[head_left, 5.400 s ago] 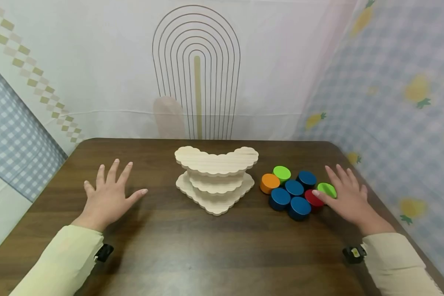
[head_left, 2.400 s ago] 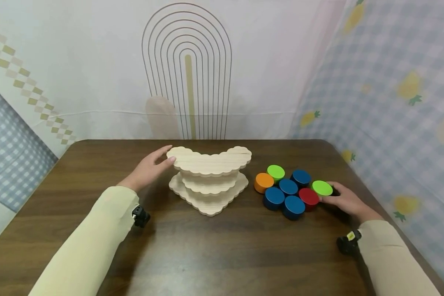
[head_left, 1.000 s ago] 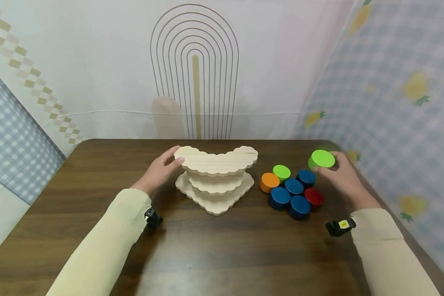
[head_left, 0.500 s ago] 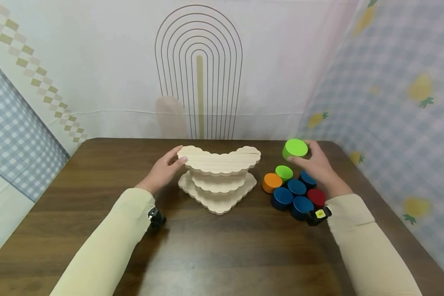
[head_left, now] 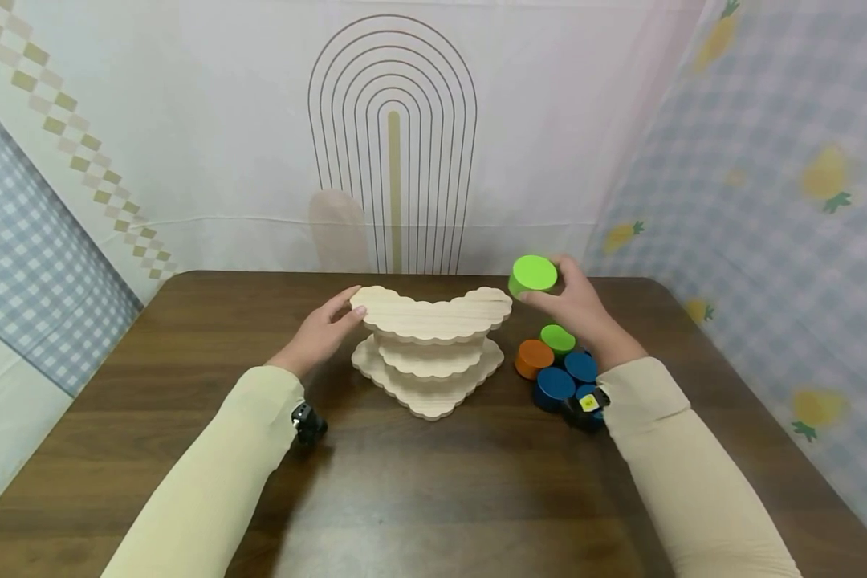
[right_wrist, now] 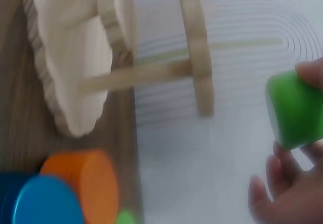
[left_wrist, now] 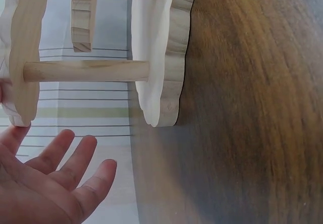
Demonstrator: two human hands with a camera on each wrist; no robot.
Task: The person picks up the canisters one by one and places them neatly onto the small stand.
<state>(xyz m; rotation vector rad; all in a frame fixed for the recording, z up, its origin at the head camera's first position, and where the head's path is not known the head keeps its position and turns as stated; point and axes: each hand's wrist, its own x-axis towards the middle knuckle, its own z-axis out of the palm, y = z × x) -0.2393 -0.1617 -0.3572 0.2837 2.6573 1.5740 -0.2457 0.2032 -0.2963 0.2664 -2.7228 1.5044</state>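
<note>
A pale wooden three-tier stand (head_left: 429,321) with scalloped edges stands mid-table. My left hand (head_left: 316,333) pinches the left end of its top tier between thumb and index finger; the other fingers are spread below, as the left wrist view shows. My right hand (head_left: 581,313) grips a bright green cylinder (head_left: 533,277) by its side, thumb in front and fingers behind. The cylinder is up in the air, just right of the top tier's right end. In the right wrist view this green cylinder (right_wrist: 295,110) is apart from the stand's wooden boards (right_wrist: 197,47).
Below my right hand on the brown table (head_left: 405,498) sit an orange cylinder (head_left: 533,359), a second green cylinder (head_left: 557,340) and several blue cylinders (head_left: 553,388). My right wrist and sleeve cover part of that group. Patterned cloth (head_left: 549,120) hangs behind and at both sides.
My left hand came from the table's left to the stand's top tier and stays there. My right hand took the green cylinder from the right of the group, lifted it and carried it left.
</note>
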